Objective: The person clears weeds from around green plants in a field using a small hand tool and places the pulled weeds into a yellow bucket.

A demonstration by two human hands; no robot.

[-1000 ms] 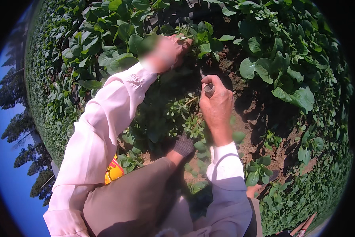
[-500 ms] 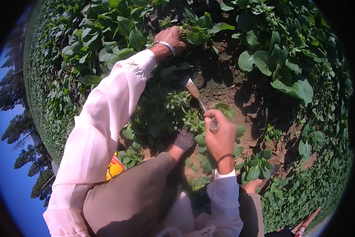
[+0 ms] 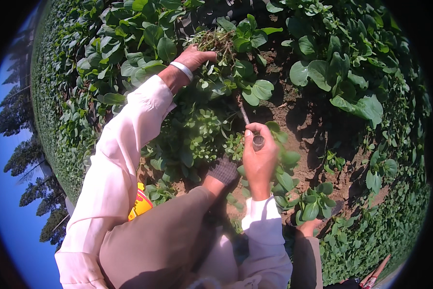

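Observation:
My left hand is up among the leaves at the upper middle, closed round a clump of pulled weeds with stringy stems and roots. The thumb shows below the clump; the other fingers are mostly hidden. My right hand grips a small hand weeder by its handle, whose round butt end faces up. The weeder's thin shaft points away and slightly left, and leaves and shade cover its blade. Close by the shaft stands a broad-leaved green seedling. Low small-leaved weeds grow between my two hands.
My foot in a dark checked sock rests among the plants. A yellow and red packet lies beside my left knee. Larger leafy plants stand at right, with bare brown soil between. Another person's limb shows at lower right.
My left hand has drawn back left and slightly down, and the weed clump now shows over it. The weeder's blade has gone from plain view into the leaves; my right hand moved slightly left.

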